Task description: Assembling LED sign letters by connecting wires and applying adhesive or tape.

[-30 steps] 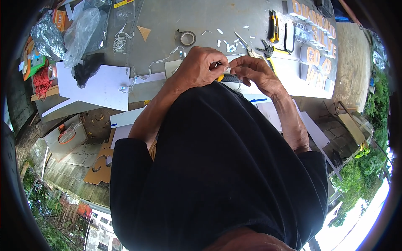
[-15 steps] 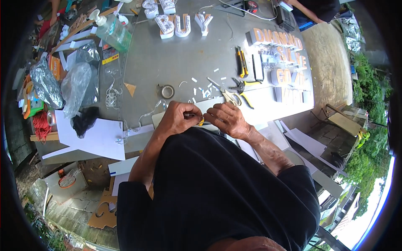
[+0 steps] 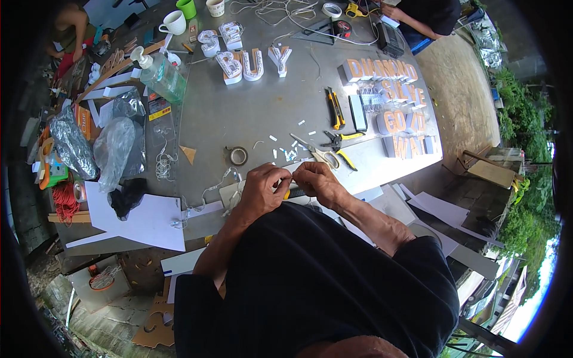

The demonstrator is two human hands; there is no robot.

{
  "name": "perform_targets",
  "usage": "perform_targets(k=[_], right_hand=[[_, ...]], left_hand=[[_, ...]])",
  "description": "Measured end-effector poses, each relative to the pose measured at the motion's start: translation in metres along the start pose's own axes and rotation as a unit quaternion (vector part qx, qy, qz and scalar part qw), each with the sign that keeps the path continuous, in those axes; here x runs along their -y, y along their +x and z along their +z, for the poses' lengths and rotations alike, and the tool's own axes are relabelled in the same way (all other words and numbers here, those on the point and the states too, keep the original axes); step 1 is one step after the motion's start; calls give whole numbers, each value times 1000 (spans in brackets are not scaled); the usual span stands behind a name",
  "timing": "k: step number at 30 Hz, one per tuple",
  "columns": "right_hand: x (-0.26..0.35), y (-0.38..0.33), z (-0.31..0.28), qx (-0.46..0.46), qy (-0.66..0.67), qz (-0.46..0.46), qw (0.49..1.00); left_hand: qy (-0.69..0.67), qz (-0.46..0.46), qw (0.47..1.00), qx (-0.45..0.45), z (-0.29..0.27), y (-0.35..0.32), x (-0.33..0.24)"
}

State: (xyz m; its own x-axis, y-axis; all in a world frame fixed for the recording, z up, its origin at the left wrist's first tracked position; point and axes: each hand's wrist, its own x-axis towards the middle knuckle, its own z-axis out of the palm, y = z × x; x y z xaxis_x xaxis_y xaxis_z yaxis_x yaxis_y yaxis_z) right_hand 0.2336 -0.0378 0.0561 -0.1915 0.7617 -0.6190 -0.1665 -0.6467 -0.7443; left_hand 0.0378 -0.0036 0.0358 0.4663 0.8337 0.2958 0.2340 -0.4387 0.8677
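My left hand (image 3: 263,191) and my right hand (image 3: 316,181) meet fingertip to fingertip over the near edge of the grey metal table (image 3: 262,113). Between the fingers both pinch a small white strip (image 3: 289,179); its shape is mostly hidden. A yellow-handled tool (image 3: 287,194) lies just under the hands. Scissors (image 3: 317,154) and yellow-handled pliers (image 3: 339,143) rest on the table right beyond my right hand. A roll of tape (image 3: 238,156) sits beyond my left hand, with small white scraps scattered around.
Channel letters (image 3: 242,59) stand at the far side, more orange-faced ones (image 3: 394,101) at right. A clear pump bottle (image 3: 158,74), plastic bags (image 3: 116,149), white sheets (image 3: 140,218) and red cord (image 3: 64,200) lie left. Another person (image 3: 418,15) works at the far end.
The view has tilted up, showing more of the far table. My hands stay together on the small piece and sit lower in the picture.
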Motion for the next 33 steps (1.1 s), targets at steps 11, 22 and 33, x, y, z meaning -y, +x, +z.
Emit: perform_targets(k=[11,22,33], right_hand=[[13,0,-4,-42,-478,-452,752],[7,3,-2,-27,-547,-567,616],[13,-7,4,-75,-327,-235,912]], left_hand=[[-158,-204,962,86,-28,13,2],[-178,-209,958,78,-23,3,-4],[-156,-204,965,46,-22,7,-3]])
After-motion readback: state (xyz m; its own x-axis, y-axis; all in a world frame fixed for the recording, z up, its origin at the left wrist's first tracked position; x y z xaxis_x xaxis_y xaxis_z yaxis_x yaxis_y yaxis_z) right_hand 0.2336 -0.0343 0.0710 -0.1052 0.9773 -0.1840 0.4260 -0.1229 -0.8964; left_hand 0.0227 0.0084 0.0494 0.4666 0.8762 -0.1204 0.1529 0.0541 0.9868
